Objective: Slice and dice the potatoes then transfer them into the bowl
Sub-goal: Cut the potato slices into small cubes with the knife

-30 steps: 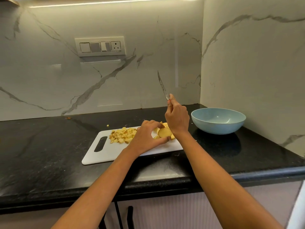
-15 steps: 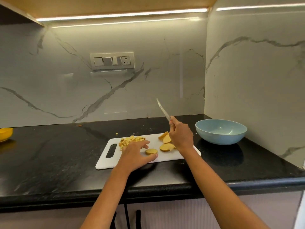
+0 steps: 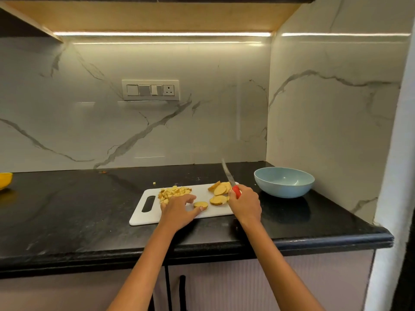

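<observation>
A white cutting board (image 3: 143, 217) lies on the black counter. A heap of diced potato (image 3: 173, 192) sits at its back left. Several round potato slices (image 3: 219, 190) lie at its back right. One single slice (image 3: 200, 204) lies apart near the middle, and the thumb of my left hand (image 3: 179, 209) touches it with the fingers spread over the board. My right hand (image 3: 246, 204) grips a red-handled knife (image 3: 228, 176), its blade raised and pointing up and back over the slices. A light blue bowl (image 3: 284, 181) stands to the right of the board; it looks empty.
A yellow object (image 3: 5, 180) sits at the counter's far left edge. A stray potato bit (image 3: 154, 183) lies behind the board. Marble walls close the back and the right side. The counter's front edge runs just below the board, with cabinet doors beneath.
My left hand has drawn one slice away from the pile towards the board's middle. The knife hand has lowered a little. The camera view has tilted up and back.
</observation>
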A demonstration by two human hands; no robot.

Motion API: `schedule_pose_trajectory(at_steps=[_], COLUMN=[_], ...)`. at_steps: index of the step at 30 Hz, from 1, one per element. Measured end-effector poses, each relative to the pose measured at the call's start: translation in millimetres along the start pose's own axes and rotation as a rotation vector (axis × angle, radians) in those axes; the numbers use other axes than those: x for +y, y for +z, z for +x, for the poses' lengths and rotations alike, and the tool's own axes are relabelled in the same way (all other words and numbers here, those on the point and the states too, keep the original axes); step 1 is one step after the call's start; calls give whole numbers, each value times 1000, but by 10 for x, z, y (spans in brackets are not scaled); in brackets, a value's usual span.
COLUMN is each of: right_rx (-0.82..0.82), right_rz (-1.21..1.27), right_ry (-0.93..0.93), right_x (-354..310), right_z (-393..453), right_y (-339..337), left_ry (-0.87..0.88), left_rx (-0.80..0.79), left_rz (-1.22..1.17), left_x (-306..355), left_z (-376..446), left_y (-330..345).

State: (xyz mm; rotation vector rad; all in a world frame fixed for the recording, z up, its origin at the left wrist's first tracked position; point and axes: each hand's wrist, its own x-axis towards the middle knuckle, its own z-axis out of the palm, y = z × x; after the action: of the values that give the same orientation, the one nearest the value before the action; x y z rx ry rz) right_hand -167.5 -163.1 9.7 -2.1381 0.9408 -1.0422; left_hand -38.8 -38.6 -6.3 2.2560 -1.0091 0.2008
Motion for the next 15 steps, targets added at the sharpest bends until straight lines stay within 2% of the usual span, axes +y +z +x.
schedule_pose_trajectory(at_steps=[4,7,15], right_rx=[-76,-90,-262], right_rz=[-70,-115,-468], right_ry=[-131,-160,-218], right_x=[-67,-141,-341], right_z=[-70,-108,-477], right_y=[16,25,44], left_ry=[2,-17,-13], left_rx=[-7,-4,3], left_rz=[-88,-112,-150], left_x=[6,16,47], left_z=[-8,-1,-48], left_y=[-2,-12,-60])
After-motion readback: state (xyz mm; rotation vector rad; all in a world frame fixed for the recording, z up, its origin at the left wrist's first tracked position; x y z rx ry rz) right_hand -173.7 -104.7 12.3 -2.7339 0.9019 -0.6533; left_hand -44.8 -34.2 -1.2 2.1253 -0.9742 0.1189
